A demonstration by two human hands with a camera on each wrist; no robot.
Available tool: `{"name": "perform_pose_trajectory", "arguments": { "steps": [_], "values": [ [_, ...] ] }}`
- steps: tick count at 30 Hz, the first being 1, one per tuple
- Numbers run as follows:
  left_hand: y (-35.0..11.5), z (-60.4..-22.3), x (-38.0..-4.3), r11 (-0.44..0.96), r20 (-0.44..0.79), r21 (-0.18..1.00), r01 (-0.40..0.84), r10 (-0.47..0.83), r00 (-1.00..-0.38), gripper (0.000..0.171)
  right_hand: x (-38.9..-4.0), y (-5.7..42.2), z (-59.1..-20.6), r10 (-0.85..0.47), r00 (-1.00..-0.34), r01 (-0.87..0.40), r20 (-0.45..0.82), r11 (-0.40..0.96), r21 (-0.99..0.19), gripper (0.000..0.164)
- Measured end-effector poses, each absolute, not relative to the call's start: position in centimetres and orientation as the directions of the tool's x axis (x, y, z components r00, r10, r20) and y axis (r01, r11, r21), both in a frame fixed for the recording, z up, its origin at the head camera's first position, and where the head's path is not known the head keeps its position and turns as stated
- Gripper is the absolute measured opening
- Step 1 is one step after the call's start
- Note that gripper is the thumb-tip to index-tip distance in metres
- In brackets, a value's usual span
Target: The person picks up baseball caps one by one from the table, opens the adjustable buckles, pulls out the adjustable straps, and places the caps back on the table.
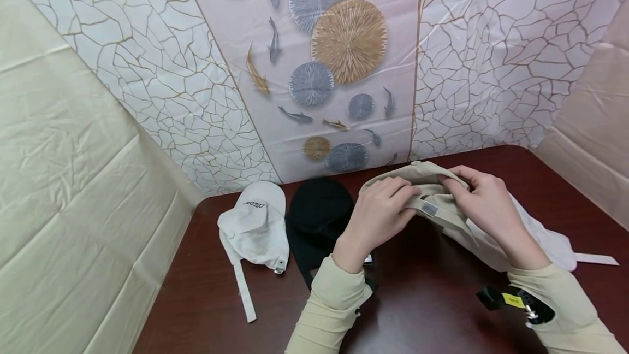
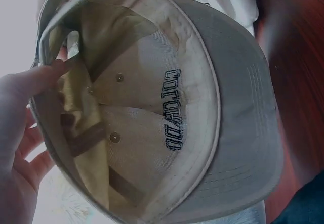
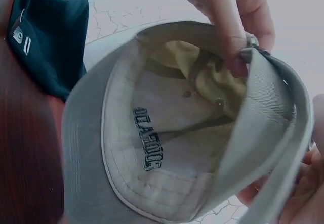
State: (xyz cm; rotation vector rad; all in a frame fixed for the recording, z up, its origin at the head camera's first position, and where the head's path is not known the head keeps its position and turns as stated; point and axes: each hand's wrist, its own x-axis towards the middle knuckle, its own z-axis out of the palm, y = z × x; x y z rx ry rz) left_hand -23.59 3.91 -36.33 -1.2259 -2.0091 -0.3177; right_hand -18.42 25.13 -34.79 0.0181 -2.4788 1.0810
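Note:
A beige baseball cap (image 1: 444, 217) is held up above the table between both hands. Its inside faces the wrist cameras, with dark lettering on the front panel seen from within and a stiff brim (image 2: 243, 118). The left hand (image 1: 378, 214) pinches the cap's back edge, its thumb over the inside of the rim and fingers outside in the left wrist view. On the other side, the right hand (image 1: 486, 206) grips the rim, thumb inside. Near the back strap (image 3: 283, 158), a metal buckle (image 3: 251, 42) shows beside the fingertips in the right wrist view.
A white cap (image 1: 260, 223) with dark lettering lies on the left of the dark red table (image 1: 196, 288), its strap hanging loose. Beside it is a black cap (image 1: 319, 206). Another white cap (image 1: 540, 234) lies behind the right forearm. A patterned cloth wall (image 1: 344, 119) stands behind.

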Motion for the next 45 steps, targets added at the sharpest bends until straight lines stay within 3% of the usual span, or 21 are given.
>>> {"name": "perform_pose_trajectory", "arguments": {
  "steps": [9, 17, 23, 26, 31, 34, 40, 45],
  "values": [
    [3.9, -36.0, -23.3, 0.559, 0.780, -0.032, 0.828, 0.532, -0.329, 0.011, -18.0, 25.1, -34.1, 0.134, -0.886, -0.239, 0.445, 0.689, -0.684, 0.034],
    [3.8, -36.3, -23.4, 0.564, 0.833, 0.103, 0.820, 0.402, -0.381, 0.008, -15.0, 23.5, -33.1, 0.300, -0.706, -0.379, 0.641, 0.606, -0.700, 0.014],
    [3.7, -36.3, -23.6, 0.564, 0.853, 0.127, 0.816, 0.357, -0.380, 0.011, -13.2, 20.3, -35.7, 0.068, -0.839, -0.439, 0.539, 0.501, -0.746, 0.017],
    [3.7, -36.2, -23.6, 0.562, 0.852, 0.143, 0.814, 0.348, -0.390, 0.012, -13.6, 19.3, -37.3, 0.001, -0.895, -0.413, 0.446, 0.376, -0.830, 0.027],
    [3.7, -36.3, -23.4, 0.556, 0.841, 0.159, 0.816, 0.356, -0.407, 0.011, -14.9, 19.1, -38.4, 0.043, -0.939, -0.336, 0.342, 0.097, -0.937, 0.047],
    [3.7, -36.3, -23.4, 0.553, 0.836, 0.165, 0.817, 0.361, -0.413, 0.010, -15.5, 19.1, -38.3, 0.054, -0.956, -0.293, 0.288, -0.128, -0.948, 0.046],
    [3.6, -36.2, -23.5, 0.560, 0.839, 0.162, 0.812, 0.355, -0.412, 0.009, -16.6, 18.6, -38.0, 0.010, -0.977, -0.172, 0.213, -0.630, -0.757, 0.027],
    [3.4, -36.1, -23.6, 0.560, 0.838, 0.176, 0.809, 0.345, -0.422, 0.008, -17.4, 17.8, -38.0, 0.030, -0.966, -0.186, 0.256, -0.768, -0.613, 0.032]
  ]
}}
